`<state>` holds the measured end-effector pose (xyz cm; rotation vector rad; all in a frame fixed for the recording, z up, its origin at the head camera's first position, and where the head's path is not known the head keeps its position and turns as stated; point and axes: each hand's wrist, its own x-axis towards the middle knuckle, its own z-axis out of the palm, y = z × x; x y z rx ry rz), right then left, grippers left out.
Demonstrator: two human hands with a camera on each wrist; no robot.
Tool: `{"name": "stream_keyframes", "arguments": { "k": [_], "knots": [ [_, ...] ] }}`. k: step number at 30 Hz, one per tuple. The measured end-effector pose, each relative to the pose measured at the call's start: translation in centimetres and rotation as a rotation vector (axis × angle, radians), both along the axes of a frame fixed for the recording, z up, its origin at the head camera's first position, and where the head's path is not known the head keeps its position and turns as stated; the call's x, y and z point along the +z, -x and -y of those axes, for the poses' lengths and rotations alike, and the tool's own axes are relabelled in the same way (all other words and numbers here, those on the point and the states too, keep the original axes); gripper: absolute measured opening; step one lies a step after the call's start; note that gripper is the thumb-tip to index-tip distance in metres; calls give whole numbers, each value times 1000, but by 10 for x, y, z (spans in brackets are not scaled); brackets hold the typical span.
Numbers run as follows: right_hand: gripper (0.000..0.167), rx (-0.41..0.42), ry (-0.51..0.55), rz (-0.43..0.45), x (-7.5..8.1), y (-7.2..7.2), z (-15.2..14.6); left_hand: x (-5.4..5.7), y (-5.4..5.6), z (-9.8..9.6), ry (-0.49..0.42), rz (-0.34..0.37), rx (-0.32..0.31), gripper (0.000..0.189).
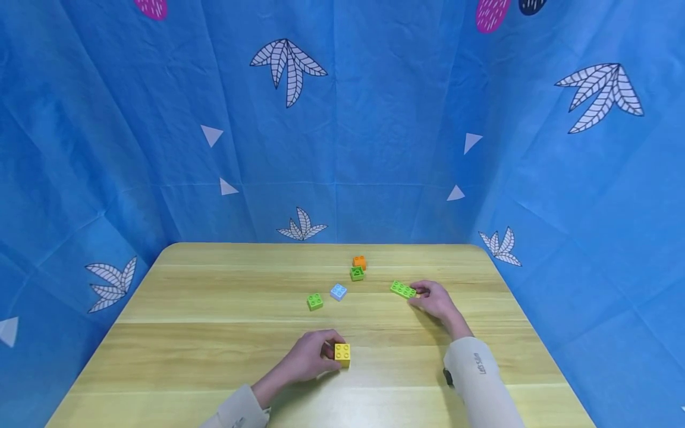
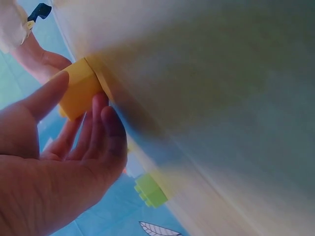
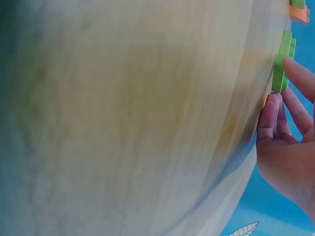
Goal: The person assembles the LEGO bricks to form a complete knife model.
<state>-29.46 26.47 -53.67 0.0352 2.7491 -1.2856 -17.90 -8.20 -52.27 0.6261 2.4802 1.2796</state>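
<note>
My left hand (image 1: 313, 356) pinches a yellow toy building brick (image 1: 342, 353) between thumb and fingers, low over the near middle of the table. The brick's studs face up in the head view; in the left wrist view, the thumb (image 2: 56, 88) presses one side of it. Farther right, my right hand (image 1: 436, 300) has its thumb and fingers about the right end of a long, flat green brick (image 1: 402, 289). This green brick (image 3: 281, 64) appears at the right edge of the right wrist view, partly covered by a finger.
On the wooden table (image 1: 214, 351) lie a small green brick (image 1: 315, 301), a light blue brick (image 1: 338, 291), another green brick (image 1: 357, 273) with its hollow underside showing, and an orange brick (image 1: 360, 261) just behind it. A blue patterned cloth (image 1: 374, 148) surrounds the back and sides.
</note>
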Motion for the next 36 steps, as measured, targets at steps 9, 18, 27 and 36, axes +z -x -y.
{"name": "stream_keyframes", "arguments": {
  "k": [9,18,27,36],
  "knots": [
    [40,-27,-52,-23,1,1,5,3,1,1,-7,19,0,39],
    [39,-27,-62,-31,4,0,5,0,1,2,-21,23,-6,38],
    [39,-19,-72,-34,4,-2,5,0,0,3,-20,15,2,37],
    [39,-26,-79,-33,6,-4,6,-3,1,3,-29,9,-1,36]
  ]
}}
